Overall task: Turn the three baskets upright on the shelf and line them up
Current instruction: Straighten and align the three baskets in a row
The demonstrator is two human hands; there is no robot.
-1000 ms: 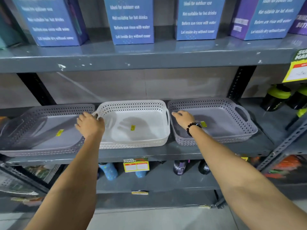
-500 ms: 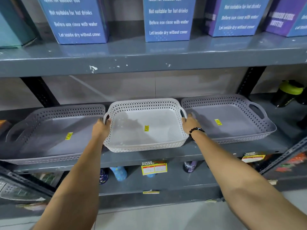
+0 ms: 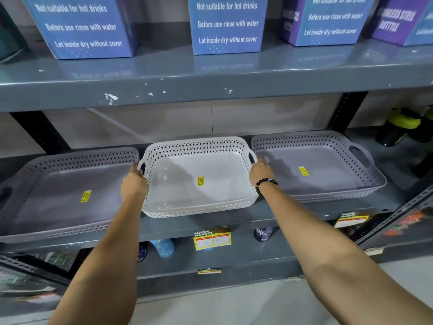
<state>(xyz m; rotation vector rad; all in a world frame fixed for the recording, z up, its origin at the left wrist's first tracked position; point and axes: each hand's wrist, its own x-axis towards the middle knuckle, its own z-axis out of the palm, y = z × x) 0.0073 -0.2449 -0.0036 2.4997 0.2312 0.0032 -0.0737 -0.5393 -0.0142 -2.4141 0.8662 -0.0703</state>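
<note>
Three perforated baskets stand upright side by side on the grey middle shelf (image 3: 234,221). The left grey basket (image 3: 58,202) and the right grey basket (image 3: 328,181) flank a white basket (image 3: 199,165) in the centre. Each has a yellow sticker on its floor. My left hand (image 3: 133,184) grips the white basket's left handle. My right hand (image 3: 260,172), with a black bead bracelet on the wrist, holds its right handle. The white basket's front sits slightly ahead of the right basket's front.
Blue and purple bottle boxes (image 3: 227,24) stand on the upper shelf (image 3: 210,90) just overhead. Dark bottles with green lids (image 3: 403,125) sit right of the baskets. Yellow price tags (image 3: 212,239) hang on the shelf edge. Bottles fill the lower shelf.
My hands moved from the rims of the grey baskets onto the white basket's two handles. The view has moved closer to the shelf.
</note>
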